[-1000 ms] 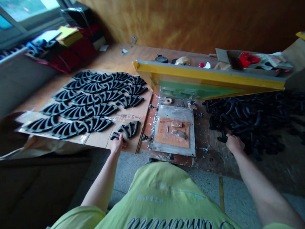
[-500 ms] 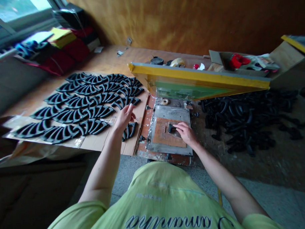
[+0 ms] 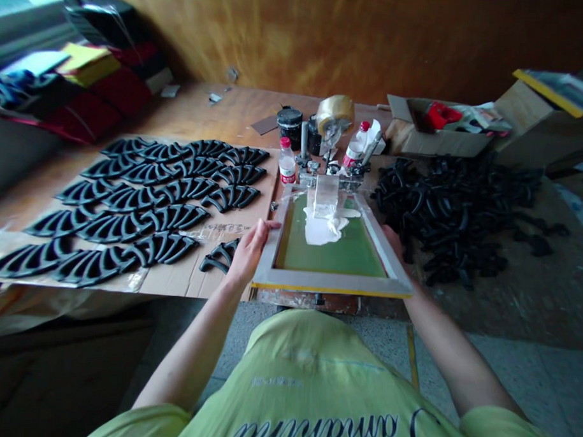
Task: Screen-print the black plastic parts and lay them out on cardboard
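here's the worktop [image 3: 190, 110], and at the middle of its near edge sits the grey-rimmed screen frame [image 3: 332, 282]. black pieces [image 3: 445, 211] lie heaped to its right, back from that edge. left hand [image 3: 249, 249] at the frame's left rim, right hand [image 3: 394, 242] half hidden at the other: whether either grip is clamped, i can't tell. looks like the positioning step; next calls for level, even support, white paste [image 3: 320, 232] lying there inside the rim.
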The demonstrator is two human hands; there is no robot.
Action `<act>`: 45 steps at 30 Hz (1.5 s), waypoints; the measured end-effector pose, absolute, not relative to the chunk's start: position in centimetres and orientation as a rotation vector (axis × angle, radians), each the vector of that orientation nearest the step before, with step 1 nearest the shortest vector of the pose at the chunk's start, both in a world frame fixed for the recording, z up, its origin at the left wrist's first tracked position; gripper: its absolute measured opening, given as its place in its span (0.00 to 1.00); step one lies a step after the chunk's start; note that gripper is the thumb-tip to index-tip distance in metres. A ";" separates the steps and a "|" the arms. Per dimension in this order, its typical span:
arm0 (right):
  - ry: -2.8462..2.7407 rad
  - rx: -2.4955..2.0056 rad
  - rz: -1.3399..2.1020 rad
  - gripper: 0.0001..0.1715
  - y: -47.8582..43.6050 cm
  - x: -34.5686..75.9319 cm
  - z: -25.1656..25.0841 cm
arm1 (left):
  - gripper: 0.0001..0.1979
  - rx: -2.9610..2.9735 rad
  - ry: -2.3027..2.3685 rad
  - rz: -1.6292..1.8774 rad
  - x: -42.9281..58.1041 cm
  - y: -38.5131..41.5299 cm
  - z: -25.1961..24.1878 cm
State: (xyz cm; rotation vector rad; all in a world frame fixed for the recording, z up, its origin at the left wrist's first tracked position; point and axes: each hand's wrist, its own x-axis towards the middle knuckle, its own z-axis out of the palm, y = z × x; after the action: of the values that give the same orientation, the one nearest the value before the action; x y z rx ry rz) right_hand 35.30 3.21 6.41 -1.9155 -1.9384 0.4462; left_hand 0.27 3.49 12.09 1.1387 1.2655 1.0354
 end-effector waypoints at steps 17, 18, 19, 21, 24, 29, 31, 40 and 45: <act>-2.646 -1.469 0.337 0.14 3.0 26.3 8.3 | 0.39 1.073 1.368 0.653 -0.4 1.7 0.9; -2.688 -1.389 0.366 0.15 2.4 26.8 8.4 | 0.39 1.057 1.363 0.656 -0.3 1.7 1.0; -2.726 -1.323 0.395 0.15 2.2 27.2 8.6 | 0.39 1.048 1.361 0.660 -0.3 1.7 1.0; -2.767 -1.273 0.437 0.14 2.5 27.6 9.1 | 0.39 1.052 1.367 0.668 -0.2 1.7 1.0; -2.671 -1.372 0.385 0.09 3.4 27.1 9.2 | 0.39 1.061 1.367 0.684 -0.2 1.7 1.2; -2.552 -1.367 0.288 0.17 2.0 26.0 7.0 | 0.38 1.048 1.339 0.729 -0.2 1.6 1.5; -2.567 -1.320 0.321 0.16 1.4 26.2 6.7 | 0.38 1.044 1.345 0.738 -0.2 1.5 1.7; -2.168 -1.599 0.260 0.35 9.4 26.3 11.9 | 0.42 1.063 1.296 0.678 -0.9 1.8 5.9; -1.749 -1.727 0.128 0.26 11.0 33.0 13.9 | 0.28 1.129 1.272 0.916 -0.5 3.5 10.8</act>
State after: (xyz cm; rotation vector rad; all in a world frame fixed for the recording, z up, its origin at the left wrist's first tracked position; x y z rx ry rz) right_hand 33.02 10.98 13.85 -1.7272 -1.7491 0.1277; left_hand -0.50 3.46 10.80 1.1287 1.2721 0.9164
